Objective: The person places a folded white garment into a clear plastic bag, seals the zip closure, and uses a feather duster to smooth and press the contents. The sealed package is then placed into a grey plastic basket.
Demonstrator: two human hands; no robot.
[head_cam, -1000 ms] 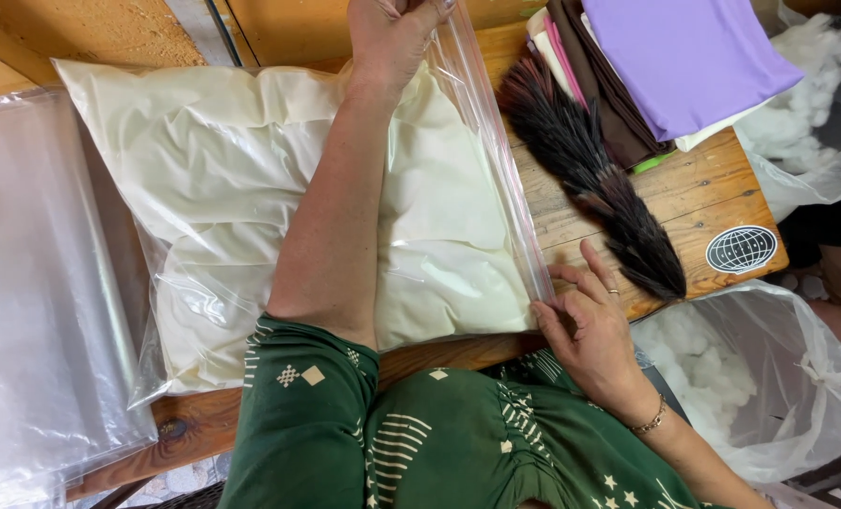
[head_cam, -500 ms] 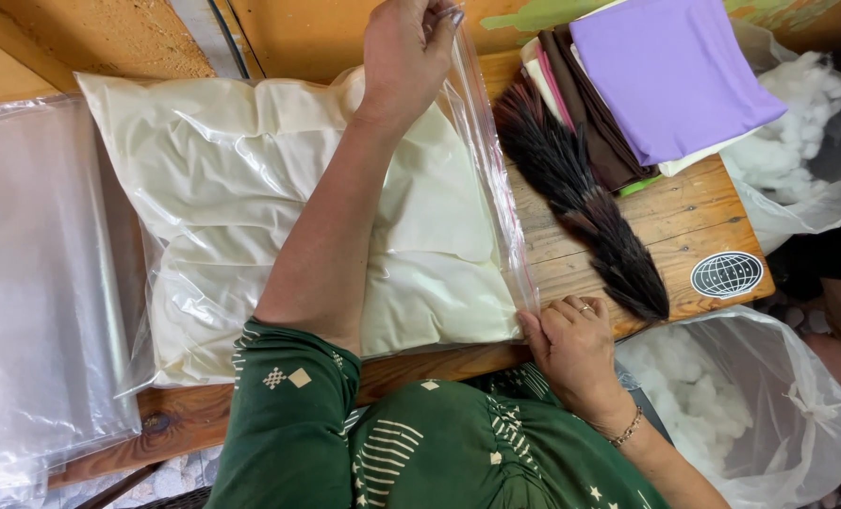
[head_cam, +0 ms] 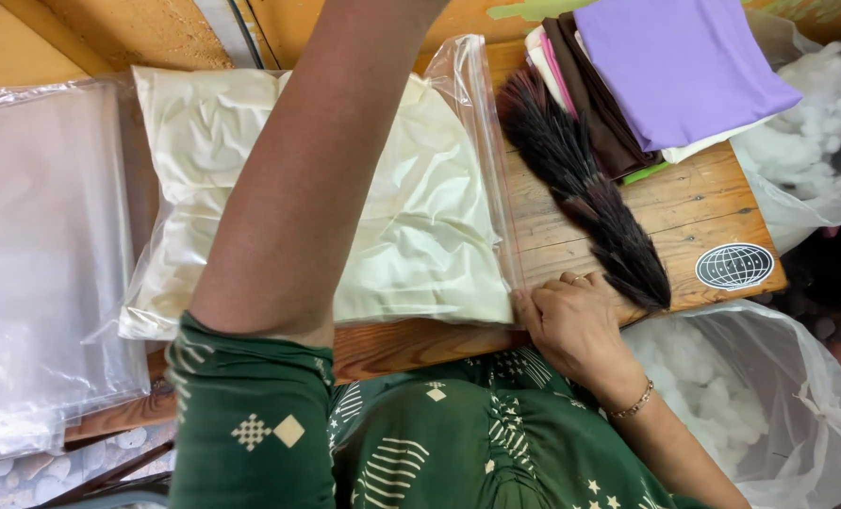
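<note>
Wooden table (head_cam: 684, 212) carries a cream pillow in its clear zip bag (head_cam: 482, 141) at centre. Since a second ago the left arm has reached further toward 12 o'clock, its hand now out of view; the right hand (head_cam: 571, 325) stays pressed on the bag's near corner at 5 o'clock, so the seal's run looks nearly complete.

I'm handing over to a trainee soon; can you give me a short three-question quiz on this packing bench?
1. True or false: the cream pillow lies inside the clear zip bag.
2. What does the right hand press on: A the bag's near corner, B the purple cloth, C the round sticker?
3. What dark thing lies on the wooden table, right of the bag?

Key: 1 true. 2 A. 3 the feathery brush.
</note>
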